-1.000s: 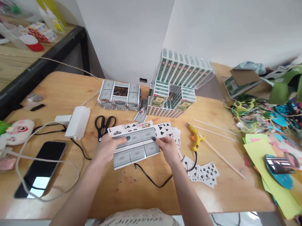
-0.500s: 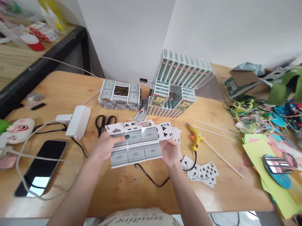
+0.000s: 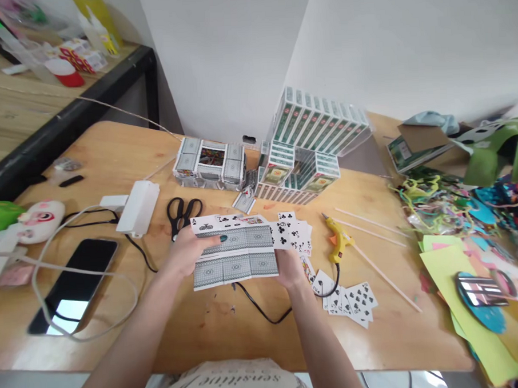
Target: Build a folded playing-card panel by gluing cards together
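A flat panel of playing cards [image 3: 235,269], joined in two rows with grey patterned backs up, is between my hands above the table. My left hand [image 3: 188,251] is closed on its left end, thumb on top. My right hand [image 3: 288,267] holds the right end from below, its fingers hidden behind the panel. Just beyond the panel's far edge lie face-up cards [image 3: 206,223], partly covered by it. A spread of club cards [image 3: 282,234] is by my right hand, and a fan of spade cards [image 3: 349,301] lies nearer me on the right.
Black scissors [image 3: 182,211] lie behind my left hand. A yellow glue gun [image 3: 339,242] with glue sticks [image 3: 386,274] is at the right. At the back stand a card-covered box [image 3: 210,162] and stacked card packs [image 3: 318,123]. A phone [image 3: 74,285] and white cables occupy the left.
My right hand has slid further under the panel, and its thumb is now out of sight. The panel is slightly lower at its right end. The view has shifted a little.
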### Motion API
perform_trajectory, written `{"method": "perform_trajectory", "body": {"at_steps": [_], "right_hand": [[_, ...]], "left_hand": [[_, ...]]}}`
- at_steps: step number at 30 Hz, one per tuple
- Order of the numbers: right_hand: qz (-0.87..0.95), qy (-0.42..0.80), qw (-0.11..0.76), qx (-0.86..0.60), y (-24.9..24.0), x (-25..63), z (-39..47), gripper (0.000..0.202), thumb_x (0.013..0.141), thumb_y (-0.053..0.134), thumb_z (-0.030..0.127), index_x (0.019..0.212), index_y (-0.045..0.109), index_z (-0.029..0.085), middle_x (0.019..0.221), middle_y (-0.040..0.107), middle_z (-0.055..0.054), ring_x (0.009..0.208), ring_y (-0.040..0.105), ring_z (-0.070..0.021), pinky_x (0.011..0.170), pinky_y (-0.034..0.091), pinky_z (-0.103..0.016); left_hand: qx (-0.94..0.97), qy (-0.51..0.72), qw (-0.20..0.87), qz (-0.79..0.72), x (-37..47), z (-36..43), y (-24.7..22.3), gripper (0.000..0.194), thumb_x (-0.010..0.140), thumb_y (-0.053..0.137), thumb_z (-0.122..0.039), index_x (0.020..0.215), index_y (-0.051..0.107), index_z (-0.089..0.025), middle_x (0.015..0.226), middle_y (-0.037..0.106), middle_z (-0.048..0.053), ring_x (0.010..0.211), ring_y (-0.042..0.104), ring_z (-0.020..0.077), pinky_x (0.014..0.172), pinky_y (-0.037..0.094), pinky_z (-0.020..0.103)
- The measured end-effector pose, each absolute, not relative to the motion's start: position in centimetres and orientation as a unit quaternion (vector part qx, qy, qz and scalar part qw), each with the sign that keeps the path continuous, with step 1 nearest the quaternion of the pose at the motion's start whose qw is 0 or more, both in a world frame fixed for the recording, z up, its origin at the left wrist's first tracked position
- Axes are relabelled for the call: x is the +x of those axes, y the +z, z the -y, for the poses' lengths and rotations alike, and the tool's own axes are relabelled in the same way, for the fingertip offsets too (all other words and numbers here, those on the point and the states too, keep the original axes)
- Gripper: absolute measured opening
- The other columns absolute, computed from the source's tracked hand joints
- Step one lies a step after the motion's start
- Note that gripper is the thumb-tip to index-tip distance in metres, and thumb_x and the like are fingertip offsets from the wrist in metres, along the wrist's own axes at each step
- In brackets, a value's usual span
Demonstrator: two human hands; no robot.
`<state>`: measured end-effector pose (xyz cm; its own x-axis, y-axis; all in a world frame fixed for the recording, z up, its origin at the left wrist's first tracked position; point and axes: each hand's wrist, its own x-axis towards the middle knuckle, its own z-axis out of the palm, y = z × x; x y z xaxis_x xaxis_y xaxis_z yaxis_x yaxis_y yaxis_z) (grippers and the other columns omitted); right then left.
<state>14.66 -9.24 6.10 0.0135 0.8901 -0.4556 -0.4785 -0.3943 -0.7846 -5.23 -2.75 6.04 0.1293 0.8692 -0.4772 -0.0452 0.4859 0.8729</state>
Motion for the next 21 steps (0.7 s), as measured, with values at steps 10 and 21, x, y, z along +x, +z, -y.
{"method": "perform_trajectory", "body": {"at_steps": [10,21], "right_hand": [[0.341,0.611,0.486,-0.524,5.56,14.32,9.34,0.045,0.08,0.055,0.056,0.116,0.063,0.03,0.125,0.061,0.001,0.127,0.044,-0.0228,0.108,0.029,-0.037],[0.334,0.541,0.517,-0.573,5.48,14.83,8.9,0.031,0.079,0.058,0.048,0.094,0.069,0.024,0.093,0.069,0.0,0.094,0.058,-0.0219,0.083,0.043,-0.03]], "left_hand": [[0.373,0.366,0.626,-0.579,-4.56,2.85,6.12,0.049,0.046,0.083,-0.023,0.093,0.07,-0.014,0.099,0.073,0.008,0.101,0.064,0.0292,0.092,0.047,0.041],[0.369,0.362,0.627,-0.583,-4.67,3.04,6.13,0.046,0.046,0.083,-0.023,0.089,0.071,-0.015,0.096,0.073,0.009,0.095,0.066,0.0283,0.089,0.048,0.04]]}}
